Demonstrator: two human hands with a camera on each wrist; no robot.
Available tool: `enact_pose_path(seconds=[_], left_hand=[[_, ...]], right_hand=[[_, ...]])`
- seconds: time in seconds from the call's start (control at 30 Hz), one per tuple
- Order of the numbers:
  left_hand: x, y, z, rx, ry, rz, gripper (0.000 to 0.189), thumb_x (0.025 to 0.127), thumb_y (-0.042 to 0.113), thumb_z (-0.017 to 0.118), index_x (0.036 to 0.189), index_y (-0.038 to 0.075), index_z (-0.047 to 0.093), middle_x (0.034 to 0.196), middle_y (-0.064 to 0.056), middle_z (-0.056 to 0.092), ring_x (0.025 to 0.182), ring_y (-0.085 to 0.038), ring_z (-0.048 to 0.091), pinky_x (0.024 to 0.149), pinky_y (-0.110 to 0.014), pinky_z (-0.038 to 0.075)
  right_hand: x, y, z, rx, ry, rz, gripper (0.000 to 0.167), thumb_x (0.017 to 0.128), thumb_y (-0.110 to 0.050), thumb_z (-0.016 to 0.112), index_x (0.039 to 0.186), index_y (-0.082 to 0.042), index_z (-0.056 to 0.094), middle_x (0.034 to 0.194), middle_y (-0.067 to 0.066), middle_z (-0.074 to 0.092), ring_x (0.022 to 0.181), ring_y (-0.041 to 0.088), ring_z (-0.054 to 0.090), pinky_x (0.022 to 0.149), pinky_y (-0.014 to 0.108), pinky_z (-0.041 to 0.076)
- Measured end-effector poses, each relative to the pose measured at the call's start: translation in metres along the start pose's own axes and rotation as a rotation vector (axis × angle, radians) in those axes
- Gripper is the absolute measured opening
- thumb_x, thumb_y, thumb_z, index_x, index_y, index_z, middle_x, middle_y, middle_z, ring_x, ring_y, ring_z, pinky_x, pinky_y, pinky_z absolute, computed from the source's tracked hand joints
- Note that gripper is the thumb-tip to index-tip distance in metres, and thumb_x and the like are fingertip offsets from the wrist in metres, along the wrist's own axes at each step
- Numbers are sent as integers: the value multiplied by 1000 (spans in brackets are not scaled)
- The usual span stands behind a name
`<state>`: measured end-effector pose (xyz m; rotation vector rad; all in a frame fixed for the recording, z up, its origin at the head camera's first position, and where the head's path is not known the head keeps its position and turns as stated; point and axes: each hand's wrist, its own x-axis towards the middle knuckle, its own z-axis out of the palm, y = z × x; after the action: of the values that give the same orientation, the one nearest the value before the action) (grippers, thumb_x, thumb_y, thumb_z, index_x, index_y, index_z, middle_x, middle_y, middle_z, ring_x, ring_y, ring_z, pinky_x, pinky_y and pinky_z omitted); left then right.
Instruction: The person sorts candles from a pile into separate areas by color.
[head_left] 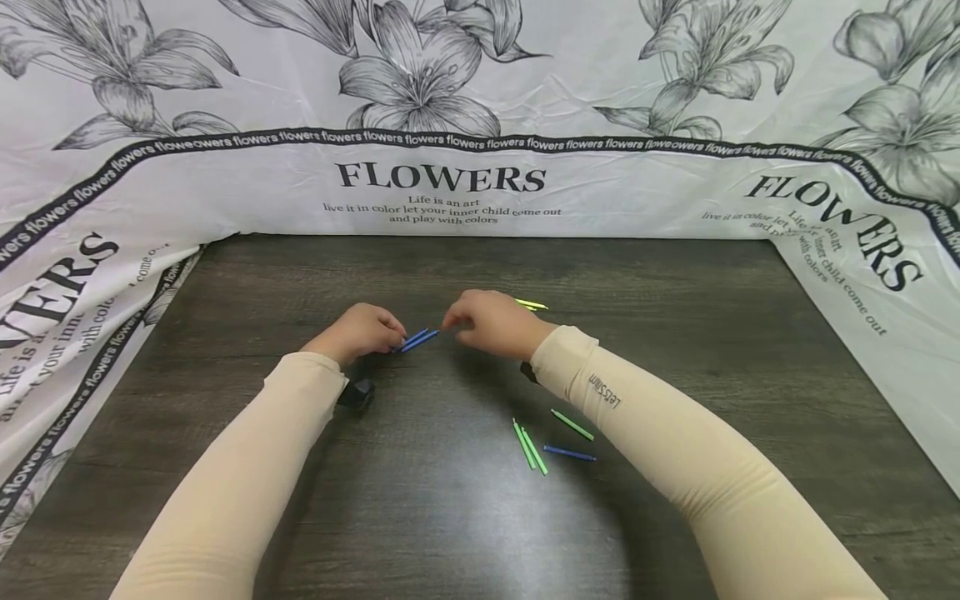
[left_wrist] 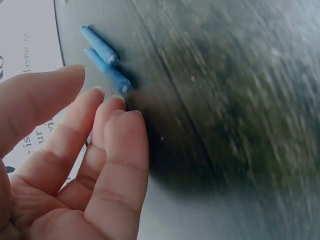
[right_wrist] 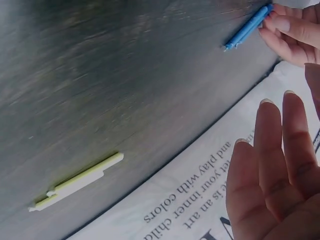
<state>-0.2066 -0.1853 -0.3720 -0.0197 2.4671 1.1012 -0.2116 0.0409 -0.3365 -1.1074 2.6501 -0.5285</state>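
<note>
Two slim blue candles [head_left: 420, 340] lie side by side on the dark table, between the hands. At their left end is my left hand [head_left: 366, 329], its fingers loosely bent. In the left wrist view a gap shows between thumb and fingers, with the blue candles [left_wrist: 106, 67] just beyond the fingertips; whether they touch, I cannot tell. Close to the candles' other end, my right hand [head_left: 498, 323] hovers with nothing in it. Its relaxed, parted fingers [right_wrist: 272, 155] show in the right wrist view. Yellow candles [right_wrist: 82, 180] lie together on the table beyond the right hand.
Nearer the front, green candles [head_left: 572, 425] and a single darker blue candle [head_left: 570, 453] lie beside the right forearm. A white cloth [head_left: 630, 192] with flower prints and lettering hangs behind the wood-grain table [head_left: 300, 500] and along its sides.
</note>
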Motion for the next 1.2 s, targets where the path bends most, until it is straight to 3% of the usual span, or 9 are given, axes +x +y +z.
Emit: enact_pose_path(seconds=[0.27, 0.53, 0.87, 1.2], left_hand=[[-7, 0, -5, -10, 2, 17, 30, 92, 6, 59, 118, -8, 62, 128, -26, 55, 111, -37, 60, 93, -42, 49], [-23, 9, -2, 52, 53, 97, 32, 94, 13, 59, 122, -2, 61, 123, -20, 57, 110, -34, 56, 90, -46, 47], [-43, 29, 22, 62, 103, 225, 26, 93, 11, 61, 117, 1, 64, 107, -12, 64, 98, -27, 59, 76, -36, 49], [-59, 39, 51, 25, 105, 343, 28, 91, 10, 64, 118, 4, 65, 118, -9, 63, 107, -27, 59, 88, -42, 50]], right_hand=[[-23, 4, -5, 31, 59, 17, 23, 91, -7, 62, 112, -9, 71, 111, 3, 64, 101, 19, 60, 85, 35, 48], [-43, 8, -3, 58, 100, 24, 22, 90, -7, 64, 111, -8, 70, 110, 3, 65, 102, 20, 60, 87, 35, 47], [-67, 17, 4, 89, 140, 41, 22, 88, -5, 67, 109, -7, 71, 107, 2, 68, 105, 19, 62, 91, 35, 47], [-89, 20, 10, 123, 145, 96, 22, 88, -7, 68, 109, -8, 71, 106, 0, 68, 101, 18, 62, 86, 36, 49]])
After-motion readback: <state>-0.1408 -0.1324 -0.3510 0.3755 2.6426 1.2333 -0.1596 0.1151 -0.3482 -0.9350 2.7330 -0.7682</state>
